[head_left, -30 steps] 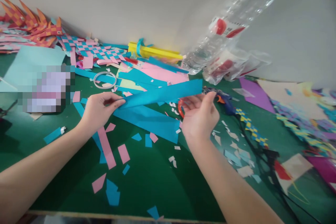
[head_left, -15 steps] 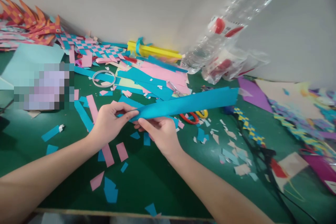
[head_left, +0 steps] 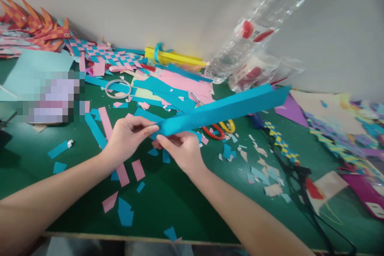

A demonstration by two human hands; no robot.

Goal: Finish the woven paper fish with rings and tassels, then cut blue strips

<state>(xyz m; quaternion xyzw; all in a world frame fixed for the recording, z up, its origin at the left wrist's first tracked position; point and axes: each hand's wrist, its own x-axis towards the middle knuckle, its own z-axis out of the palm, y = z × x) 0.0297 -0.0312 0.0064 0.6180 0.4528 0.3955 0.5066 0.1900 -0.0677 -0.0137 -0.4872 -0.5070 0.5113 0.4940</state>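
Observation:
Both hands pinch the near left end of a long blue paper strip (head_left: 219, 110), which slants up to the right above the table. My left hand (head_left: 127, 136) has its thumb and fingertips on the tip. My right hand (head_left: 181, 150) grips the lower edge just beside it, thumb on top, the other fingers partly hidden beneath. The strip looks folded lengthwise, with two layers parting at its far right end. Below it lie scissors with red and yellow handles (head_left: 214, 132), partly covered by the strip. A pink strip (head_left: 123, 175) rests under my left forearm.
Paper scraps (head_left: 125, 212) litter the green table (head_left: 168, 208). A roll of tape (head_left: 118, 89), a blurred-out phone-like object (head_left: 54, 100) and woven blue-pink paper (head_left: 105, 54) lie further back. A clear plastic bottle (head_left: 255, 32) leans at the wall; a black cable (head_left: 309, 204) runs right.
The far end of the blue strip has swung up and right, and its two layers now show apart. Both hands keep their pinch in nearly the same place.

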